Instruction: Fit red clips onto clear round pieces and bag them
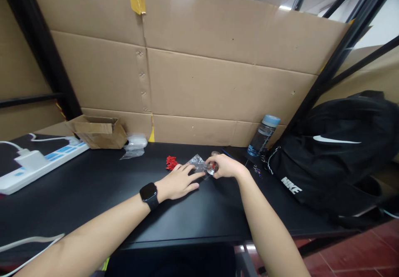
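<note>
My left hand [181,182], with a black watch on its wrist, lies with its fingers spread at the near side of a clear plastic bag [197,160]. The fingertips reach the bag. My right hand [229,165] is closed round a small, round, shiny clear object [212,168] with some red showing in it; its exact kind is hard to tell. This object is at the right edge of the bag. Just beyond my left fingers sits a small pile of red pieces [171,163], too small to name.
The black table [124,198] carries a cardboard box [101,132], clear plastic bags [136,144] and a white power strip [46,163] on the left. A blue-lidded water bottle [263,136] and a black backpack [339,152] stand right. A cardboard wall [202,82] closes the back.
</note>
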Available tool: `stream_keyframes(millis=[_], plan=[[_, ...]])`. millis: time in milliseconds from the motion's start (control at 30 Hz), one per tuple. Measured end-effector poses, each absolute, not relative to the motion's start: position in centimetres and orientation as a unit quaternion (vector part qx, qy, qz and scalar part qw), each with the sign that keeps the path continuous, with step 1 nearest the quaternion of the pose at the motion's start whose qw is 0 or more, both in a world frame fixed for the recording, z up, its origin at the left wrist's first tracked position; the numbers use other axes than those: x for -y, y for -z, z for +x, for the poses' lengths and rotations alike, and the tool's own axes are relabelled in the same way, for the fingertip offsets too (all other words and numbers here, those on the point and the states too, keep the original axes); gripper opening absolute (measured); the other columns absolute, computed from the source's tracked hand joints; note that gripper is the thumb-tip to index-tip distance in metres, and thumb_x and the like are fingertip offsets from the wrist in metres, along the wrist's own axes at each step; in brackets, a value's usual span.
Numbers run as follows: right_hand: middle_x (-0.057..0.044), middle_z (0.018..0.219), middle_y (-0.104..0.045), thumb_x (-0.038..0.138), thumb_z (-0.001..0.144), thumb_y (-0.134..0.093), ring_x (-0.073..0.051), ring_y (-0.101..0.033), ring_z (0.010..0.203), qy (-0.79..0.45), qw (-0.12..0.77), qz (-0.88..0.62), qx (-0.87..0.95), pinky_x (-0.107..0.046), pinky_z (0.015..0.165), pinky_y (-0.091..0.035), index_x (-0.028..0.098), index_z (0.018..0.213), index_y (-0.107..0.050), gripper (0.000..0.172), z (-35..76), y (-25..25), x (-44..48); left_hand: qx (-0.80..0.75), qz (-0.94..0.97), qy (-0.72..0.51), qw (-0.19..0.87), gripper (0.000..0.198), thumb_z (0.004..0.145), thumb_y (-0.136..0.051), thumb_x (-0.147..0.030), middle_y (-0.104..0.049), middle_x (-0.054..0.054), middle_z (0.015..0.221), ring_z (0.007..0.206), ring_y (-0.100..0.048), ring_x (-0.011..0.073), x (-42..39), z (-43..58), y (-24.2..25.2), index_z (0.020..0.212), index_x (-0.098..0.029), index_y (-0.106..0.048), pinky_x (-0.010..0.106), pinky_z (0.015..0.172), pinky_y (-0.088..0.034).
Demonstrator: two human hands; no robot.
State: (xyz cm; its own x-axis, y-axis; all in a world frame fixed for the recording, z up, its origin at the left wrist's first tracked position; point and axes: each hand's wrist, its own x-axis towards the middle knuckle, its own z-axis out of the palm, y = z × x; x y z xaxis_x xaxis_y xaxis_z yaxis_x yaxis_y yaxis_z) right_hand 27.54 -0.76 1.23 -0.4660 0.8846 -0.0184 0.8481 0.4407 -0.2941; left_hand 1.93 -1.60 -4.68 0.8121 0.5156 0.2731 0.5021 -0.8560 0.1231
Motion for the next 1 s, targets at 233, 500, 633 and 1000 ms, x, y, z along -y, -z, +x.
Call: stream_keyframes(millis=[233,500,633,1000], plan=[[-0.003,0.092,-0.072,0.028,0.061,-0.081,-0.019,-0.066,0.080,-0.116,0.074,-0.533,0.835,-0.024,0.070,-0.046,0.024,0.113,-0.072,0.053,27.0,-0.7,0.8,-0.261,0.954,-0.143,0.023,0.042,0.102,-0.038,-0.049,-0.043,0.006,0.149,0.135,-0.041,0.0333,1.4,1.8,4.9,0.142,-0.046,-0.048,0.053,0.104,-0.039],[-0.006,0.098,-0.069,0.013,0.062,-0.084,-0.021,-0.064,0.088,-0.079,0.117,-0.494,0.858,-0.026,0.076,-0.045,0.022,0.115,-0.071,0.055,25.9,-0.4,0.6,-0.262,0.955,-0.130,0.042,0.045,0.101,-0.036,-0.054,-0.035,0.005,0.157,0.141,-0.034,0.0369,1.2,1.6,5.0,0.144,-0.046,-0.047,0.058,0.106,-0.036],[-0.005,0.100,-0.067,0.004,0.067,-0.078,-0.016,-0.063,0.080,-0.099,0.127,-0.484,0.860,-0.024,0.075,-0.044,0.023,0.113,-0.072,0.050,26.2,-0.4,0.5,-0.259,0.956,-0.136,0.042,0.045,0.101,-0.036,-0.054,-0.036,0.006,0.158,0.141,-0.033,0.0376,1.3,1.6,4.9,0.143,-0.044,-0.049,0.057,0.105,-0.036],[-0.002,0.092,-0.067,0.011,0.063,-0.086,-0.014,-0.060,0.076,-0.100,0.147,-0.468,0.866,-0.024,0.071,-0.042,0.022,0.108,-0.073,0.049,26.4,0.5,-0.5,-0.262,0.956,-0.120,0.048,0.046,0.101,-0.035,-0.055,-0.032,0.004,0.160,0.144,-0.030,0.0372,1.3,1.6,4.8,0.145,-0.044,-0.046,0.057,0.105,-0.036]])
